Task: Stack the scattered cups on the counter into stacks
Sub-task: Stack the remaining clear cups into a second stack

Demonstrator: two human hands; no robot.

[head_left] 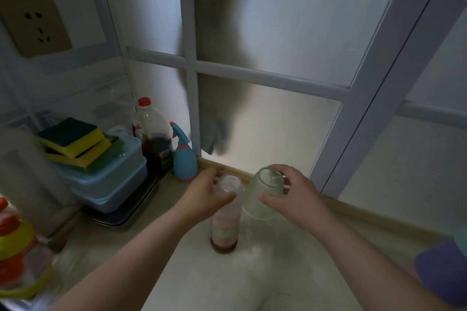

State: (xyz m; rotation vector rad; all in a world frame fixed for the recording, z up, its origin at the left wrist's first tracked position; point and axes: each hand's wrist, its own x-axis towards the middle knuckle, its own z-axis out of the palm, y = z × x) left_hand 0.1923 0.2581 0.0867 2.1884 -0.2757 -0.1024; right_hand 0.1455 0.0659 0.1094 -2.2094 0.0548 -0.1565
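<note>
- frosted stack (225, 219) on the counter (252, 272), left hand (202, 197) clamped round its top
- right hand (290, 197) grips a green cup (260, 197), upside down, just right
- next, i'd guess: lift it over, lower on

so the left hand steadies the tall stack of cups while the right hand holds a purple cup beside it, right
Not quite: the cup in the right hand is pale green, not purple, as the head view shows. The rest holds: the left hand grips the top of the tall stack, and the green cup sits just beside it.
</note>
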